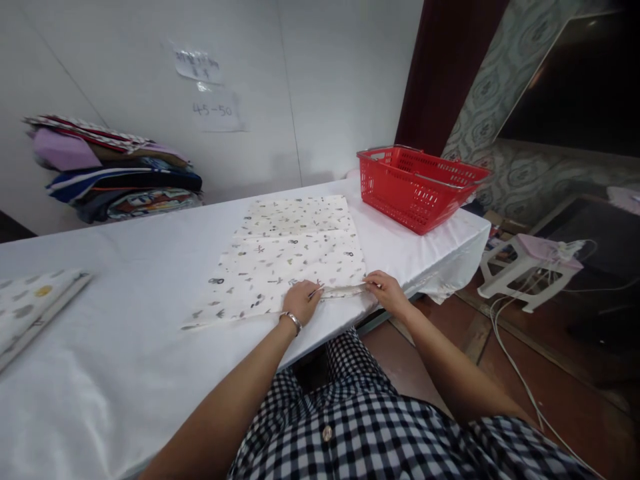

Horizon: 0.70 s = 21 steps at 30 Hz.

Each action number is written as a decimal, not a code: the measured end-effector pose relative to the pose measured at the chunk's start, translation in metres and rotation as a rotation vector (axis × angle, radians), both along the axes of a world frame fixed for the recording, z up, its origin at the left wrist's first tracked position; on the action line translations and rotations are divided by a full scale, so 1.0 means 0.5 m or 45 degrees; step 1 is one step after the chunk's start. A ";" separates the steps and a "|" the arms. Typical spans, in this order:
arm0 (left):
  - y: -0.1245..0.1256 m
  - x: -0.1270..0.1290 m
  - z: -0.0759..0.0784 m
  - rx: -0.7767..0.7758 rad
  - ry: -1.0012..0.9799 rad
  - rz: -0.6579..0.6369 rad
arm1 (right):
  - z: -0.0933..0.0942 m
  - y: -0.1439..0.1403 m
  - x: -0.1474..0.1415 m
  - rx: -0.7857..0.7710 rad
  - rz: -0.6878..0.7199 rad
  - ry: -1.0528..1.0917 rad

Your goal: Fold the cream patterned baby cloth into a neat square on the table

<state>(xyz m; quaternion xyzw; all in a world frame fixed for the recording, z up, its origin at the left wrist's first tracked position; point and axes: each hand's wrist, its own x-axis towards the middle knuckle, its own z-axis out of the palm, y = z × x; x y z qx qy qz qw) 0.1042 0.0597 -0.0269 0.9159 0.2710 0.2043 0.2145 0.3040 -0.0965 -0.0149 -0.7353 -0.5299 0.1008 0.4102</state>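
A white cloth (295,247) with a small scattered print lies spread on the table, a fold line running across its upper half. Along its near edge, my left hand (303,301) pinches the fabric, a bracelet on the wrist. My right hand (385,292) grips the cloth's near right corner between thumb and fingers. Between the two hands the edge is slightly raised and doubled over. Both hands rest close to the table's front edge.
A red plastic basket (420,190) stands at the table's back right. Folded fabrics (125,173) are piled at the back left. Another printed cloth (35,303) lies far left on the white tablecloth (125,373). A stool (533,267) with cables stands on the floor at right.
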 end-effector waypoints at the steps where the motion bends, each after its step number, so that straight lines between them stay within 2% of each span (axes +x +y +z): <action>1: 0.001 -0.001 -0.002 0.003 -0.032 0.001 | 0.008 0.006 0.001 0.014 -0.030 -0.014; 5: 0.002 -0.010 -0.005 0.070 -0.165 0.024 | 0.026 0.023 0.008 0.100 -0.030 -0.119; 10: -0.001 -0.024 -0.002 0.125 -0.038 -0.021 | 0.002 0.004 0.020 -0.087 0.220 -0.240; 13: -0.004 -0.026 0.000 0.136 0.002 -0.036 | -0.007 -0.017 0.023 -0.122 0.261 -0.269; 21: -0.006 -0.026 0.000 0.121 0.017 -0.028 | 0.013 -0.023 0.025 -0.135 0.388 -0.386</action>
